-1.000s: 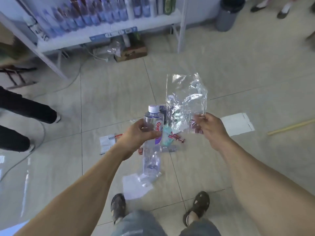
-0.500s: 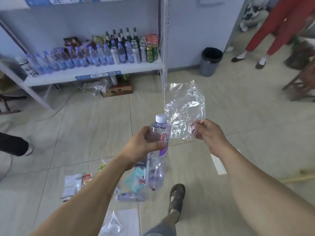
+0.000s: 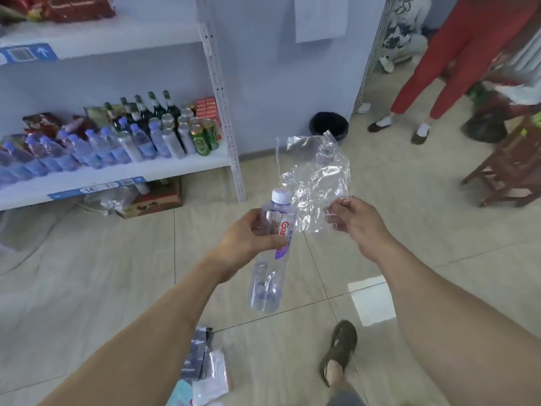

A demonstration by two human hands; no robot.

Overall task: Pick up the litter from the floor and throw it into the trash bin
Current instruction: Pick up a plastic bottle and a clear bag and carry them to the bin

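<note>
- Left hand (image 3: 248,241) grips empty water bottle (image 3: 270,256) mid-body: light, thin-walled, likely crushable.
- Right hand (image 3: 355,222) pinches clear plastic bag (image 3: 313,177) at its lower edge: flimsy, slippery.
- Trash bin (image 3: 329,126) ahead by the wall.

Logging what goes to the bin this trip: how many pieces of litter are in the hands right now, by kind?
Bottle, in the left hand: 1
Plastic bag, in the right hand: 1
Total: 2

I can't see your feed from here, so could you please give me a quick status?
Left hand grips bottle; right hand pinches plastic bag. Trash bin ahead, by wall. Open floor between.
</note>
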